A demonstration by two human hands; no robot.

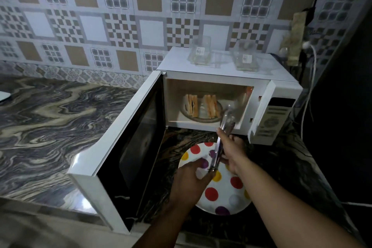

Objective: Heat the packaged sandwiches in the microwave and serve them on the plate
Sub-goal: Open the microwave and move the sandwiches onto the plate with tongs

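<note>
The white microwave (267, 106) stands open, its door (128, 143) swung out to the left. Inside, two sandwich halves (201, 107) stand on the glass turntable. A white plate with coloured dots (227, 193) lies on the counter in front of the microwave. My right hand (229, 149) grips metal tongs (221, 137) around their middle, with the tips pointing into the microwave opening near the sandwiches. My left hand (191, 177) hovers over the plate's left side, its fingers by the hinge end of the tongs; whether it touches them is unclear.
Two clear glass containers (201, 52) (244, 58) sit on top of the microwave. The marbled counter (50, 127) stretches away to the left. A plug and white cable (310, 66) hang on the wall at the right. The open door blocks the space left of the plate.
</note>
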